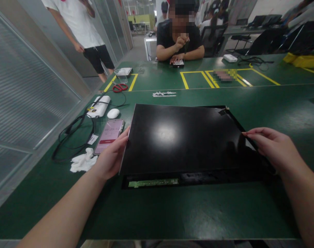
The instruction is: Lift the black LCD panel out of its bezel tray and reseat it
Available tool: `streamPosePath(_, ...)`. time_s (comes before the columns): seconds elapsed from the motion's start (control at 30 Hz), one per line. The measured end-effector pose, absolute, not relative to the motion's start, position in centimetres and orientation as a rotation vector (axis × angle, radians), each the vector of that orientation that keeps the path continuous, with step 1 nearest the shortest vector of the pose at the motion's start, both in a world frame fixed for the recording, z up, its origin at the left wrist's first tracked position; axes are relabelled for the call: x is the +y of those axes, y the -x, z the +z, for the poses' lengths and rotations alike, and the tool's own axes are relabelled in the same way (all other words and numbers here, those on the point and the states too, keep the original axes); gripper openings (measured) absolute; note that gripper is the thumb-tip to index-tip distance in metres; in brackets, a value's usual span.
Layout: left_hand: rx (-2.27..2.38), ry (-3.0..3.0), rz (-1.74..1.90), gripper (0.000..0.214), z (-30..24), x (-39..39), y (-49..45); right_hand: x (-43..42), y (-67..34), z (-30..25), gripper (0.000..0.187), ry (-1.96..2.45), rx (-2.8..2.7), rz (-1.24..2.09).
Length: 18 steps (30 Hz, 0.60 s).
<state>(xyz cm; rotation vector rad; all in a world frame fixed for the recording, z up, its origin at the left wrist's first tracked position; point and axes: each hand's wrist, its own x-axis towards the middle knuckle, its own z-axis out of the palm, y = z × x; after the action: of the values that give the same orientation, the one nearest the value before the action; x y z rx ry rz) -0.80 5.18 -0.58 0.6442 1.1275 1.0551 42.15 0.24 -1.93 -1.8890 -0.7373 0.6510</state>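
Observation:
A glossy black display panel (167, 137) is held over a dark frame (211, 178) that rests on the green table. The panel sits askew to the frame, whose lower edge carries a green strip (153, 183). My left hand (112, 155) grips the panel's left edge, with some fingers hidden behind it. At the right edge, my right hand (270, 143) pinches the panel between thumb and fingers. A small dark tab (221, 112) shows at the panel's far right corner. Whether the panel touches the frame, I cannot tell.
Left of the panel lie a lit phone (109, 136), a crumpled tissue (83, 160), a white oval case (113, 113), a white box (98, 106) and black cables (72, 131). Red-handled scissors (120, 88) lie farther back. A person (180, 44) sits opposite; another stands at left.

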Motion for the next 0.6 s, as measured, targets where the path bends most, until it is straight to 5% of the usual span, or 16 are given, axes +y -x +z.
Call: streamPosePath(0.6, 1.021, -0.741, 1.024, 0.069, -2.0, 5.5, 2.6, 0.7, -43.5, -2.7, 0.045, 2.138, -0.927, 0.522)
